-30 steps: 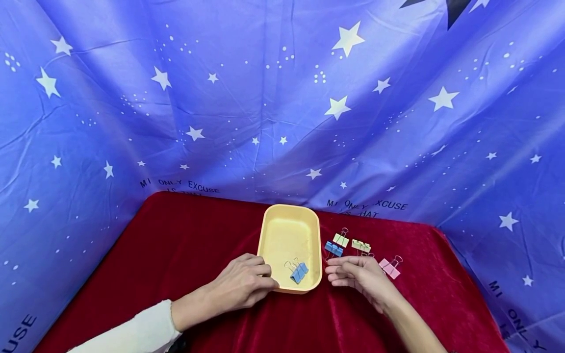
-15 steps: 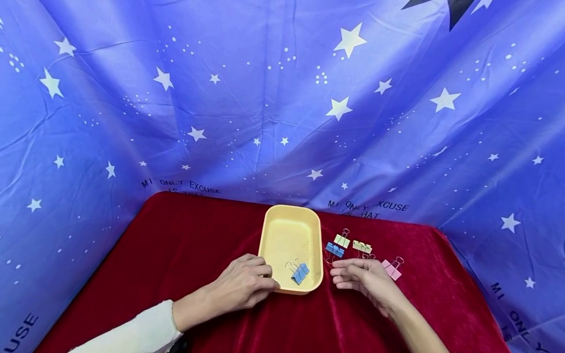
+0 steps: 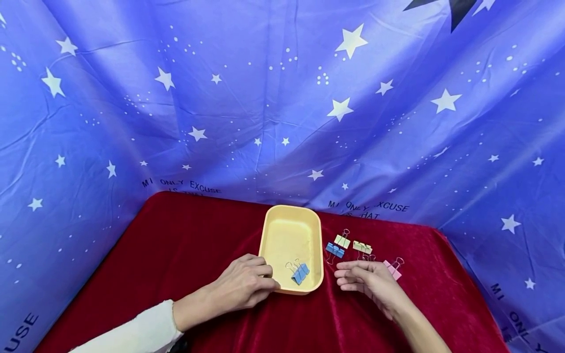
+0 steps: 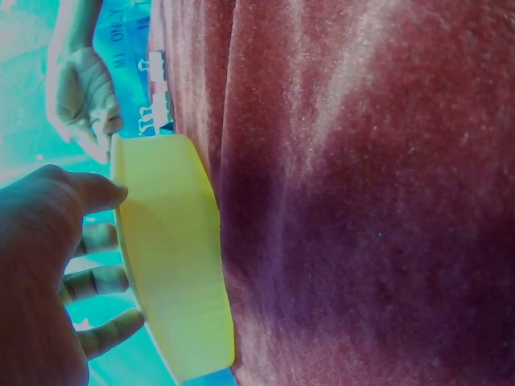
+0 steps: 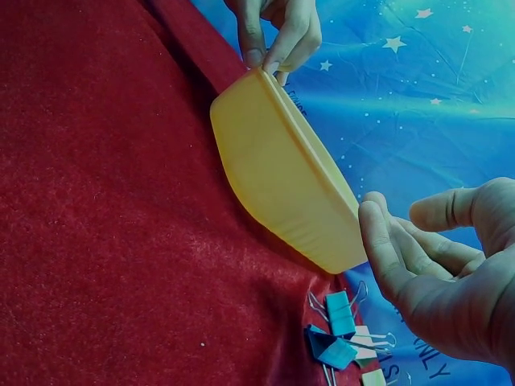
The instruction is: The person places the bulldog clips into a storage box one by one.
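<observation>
A yellow plastic tray [image 3: 291, 220] stands on the red cloth, with a blue binder clip [image 3: 300, 273] inside near its front end. My left hand [image 3: 247, 279] pinches the tray's near-left rim between thumb and fingers; the left wrist view shows the thumb on the edge of the tray [image 4: 173, 249]. To the right of the tray, my right hand [image 3: 368, 284] hovers with its fingers loosely extended and nothing in them. Just beyond it lie another blue binder clip [image 3: 335, 250], two yellow binder clips [image 3: 342, 240] and a pink binder clip [image 3: 392, 269], the last partly covered by the hand.
Dark red velvet [image 3: 176, 245] covers the table. A blue curtain [image 3: 247, 98] printed with white stars hangs along the back and both sides. The pile of clips sits between the tray's right wall and the table's right edge.
My right hand has drifted slightly to the right, away from the tray, still holding nothing. My left hand stays at the tray's rim, and the clips lie as before.
</observation>
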Available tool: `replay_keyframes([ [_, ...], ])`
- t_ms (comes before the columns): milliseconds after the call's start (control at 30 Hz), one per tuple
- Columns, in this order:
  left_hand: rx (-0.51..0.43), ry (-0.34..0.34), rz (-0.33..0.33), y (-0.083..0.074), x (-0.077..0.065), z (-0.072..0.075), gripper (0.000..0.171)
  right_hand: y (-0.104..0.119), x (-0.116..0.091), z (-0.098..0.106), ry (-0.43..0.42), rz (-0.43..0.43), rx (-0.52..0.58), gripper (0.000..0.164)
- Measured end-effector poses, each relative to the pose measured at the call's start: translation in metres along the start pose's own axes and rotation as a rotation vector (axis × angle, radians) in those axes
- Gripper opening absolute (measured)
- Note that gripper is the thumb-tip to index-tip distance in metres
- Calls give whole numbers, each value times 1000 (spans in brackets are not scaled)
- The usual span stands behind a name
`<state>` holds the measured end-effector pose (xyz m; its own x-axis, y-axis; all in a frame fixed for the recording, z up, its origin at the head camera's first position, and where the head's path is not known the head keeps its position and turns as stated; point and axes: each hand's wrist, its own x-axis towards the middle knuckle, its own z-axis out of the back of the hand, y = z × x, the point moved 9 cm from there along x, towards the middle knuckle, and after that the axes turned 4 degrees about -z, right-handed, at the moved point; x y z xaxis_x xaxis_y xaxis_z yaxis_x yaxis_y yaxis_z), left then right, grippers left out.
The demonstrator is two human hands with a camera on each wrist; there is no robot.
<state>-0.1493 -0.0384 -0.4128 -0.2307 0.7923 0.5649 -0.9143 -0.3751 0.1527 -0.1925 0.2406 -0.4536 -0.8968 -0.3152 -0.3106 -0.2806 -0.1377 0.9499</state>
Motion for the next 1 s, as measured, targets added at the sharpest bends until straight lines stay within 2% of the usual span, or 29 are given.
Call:
replay_keyframes([
  [533, 13, -2, -2, -1, 0, 0, 20, 0, -6, 10, -21, 13, 23, 40],
  [733, 11, -7, -7, -1, 1, 1, 19, 0, -10, 15, 0, 35, 27, 35],
  [1000, 8, 0, -9, 0, 0, 0, 20, -3, -13, 21, -33, 15, 39, 40],
])
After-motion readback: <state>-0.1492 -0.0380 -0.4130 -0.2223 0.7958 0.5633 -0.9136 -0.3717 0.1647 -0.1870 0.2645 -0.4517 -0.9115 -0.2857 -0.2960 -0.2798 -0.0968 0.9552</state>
